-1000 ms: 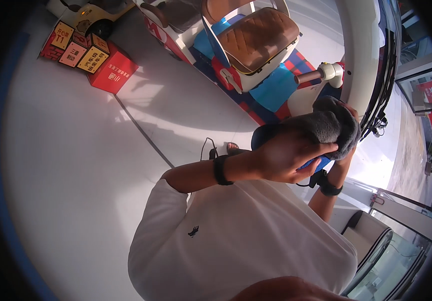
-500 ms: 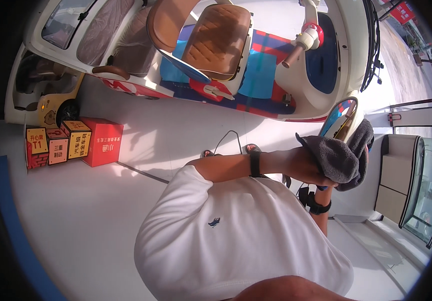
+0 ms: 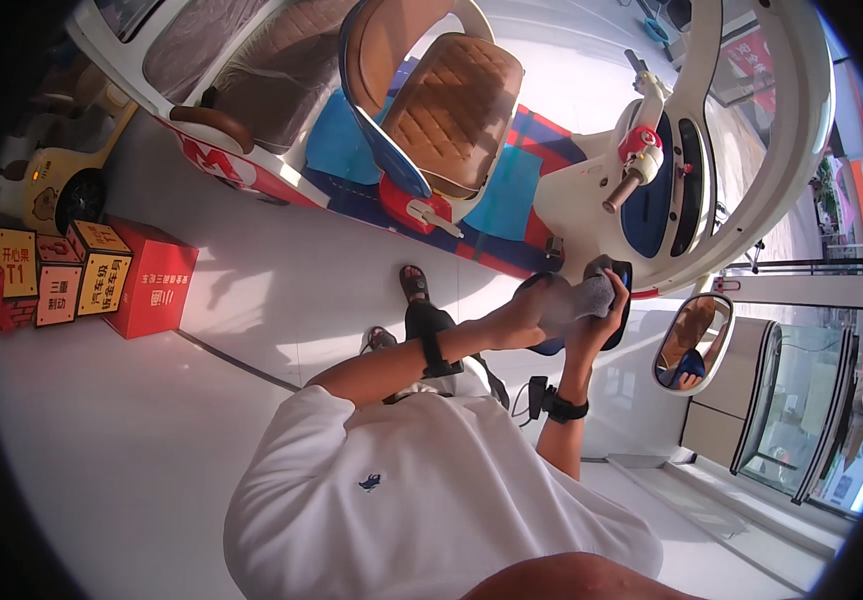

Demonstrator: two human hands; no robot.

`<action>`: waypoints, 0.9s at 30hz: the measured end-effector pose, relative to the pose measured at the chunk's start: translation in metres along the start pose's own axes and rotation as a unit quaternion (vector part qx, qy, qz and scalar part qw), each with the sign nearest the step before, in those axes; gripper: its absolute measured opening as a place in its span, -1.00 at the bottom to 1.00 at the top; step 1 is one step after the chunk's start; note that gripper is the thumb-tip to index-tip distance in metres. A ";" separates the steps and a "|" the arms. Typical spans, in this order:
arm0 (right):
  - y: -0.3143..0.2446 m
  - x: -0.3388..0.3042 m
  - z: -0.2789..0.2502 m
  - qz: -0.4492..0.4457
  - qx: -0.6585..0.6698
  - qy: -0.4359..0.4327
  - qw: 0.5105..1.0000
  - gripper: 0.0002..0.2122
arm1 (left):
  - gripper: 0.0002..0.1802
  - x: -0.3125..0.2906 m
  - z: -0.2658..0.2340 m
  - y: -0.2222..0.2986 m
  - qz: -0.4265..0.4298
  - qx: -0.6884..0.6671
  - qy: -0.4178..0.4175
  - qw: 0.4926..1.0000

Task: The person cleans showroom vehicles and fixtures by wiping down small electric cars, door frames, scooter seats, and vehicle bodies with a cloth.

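The partly curled right hand (image 3: pixel 591 330) grips a bunched grey fabric cloth (image 3: pixel 596 296), beside the white-and-red open-sided vehicle (image 3: pixel 576 208). The left hand (image 3: pixel 521 316) meets the cloth, fingers bent; blur hides its exact grip. A dark blue item (image 3: pixel 623 332) shows behind.

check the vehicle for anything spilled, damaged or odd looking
Nothing visibly spilled or broken. Only the wrinkled clear film over the rear seat stands out slightly, since the brown front seat is bare; it may be protective wrap. The grey cloth is partly blurred.
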State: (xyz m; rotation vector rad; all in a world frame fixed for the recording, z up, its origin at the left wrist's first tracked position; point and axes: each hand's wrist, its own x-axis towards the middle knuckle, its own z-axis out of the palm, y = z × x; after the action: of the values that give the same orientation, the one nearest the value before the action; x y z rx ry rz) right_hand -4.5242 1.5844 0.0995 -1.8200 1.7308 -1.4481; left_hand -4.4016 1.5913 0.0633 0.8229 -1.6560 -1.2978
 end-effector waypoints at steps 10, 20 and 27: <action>0.028 0.053 0.261 0.436 0.390 -0.335 0.739 -0.73 | -0.56 -0.020 -0.187 -0.133 -0.092 0.205 0.293 0.929; -0.071 0.165 0.470 -0.204 0.143 -0.319 0.914 -0.58 | -0.62 0.053 -0.348 -0.123 -0.055 0.330 0.428 0.840; -0.042 0.256 0.554 -0.270 -0.061 -0.273 0.921 -0.61 | -0.32 0.099 -0.387 -0.142 -0.139 0.354 0.320 0.868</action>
State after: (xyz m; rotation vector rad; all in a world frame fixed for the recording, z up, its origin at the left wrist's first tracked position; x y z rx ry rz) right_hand -4.1264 1.1336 -0.0129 -2.5900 1.1068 -0.8365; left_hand -4.0924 1.3115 -0.0149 1.7638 -1.4627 -0.4306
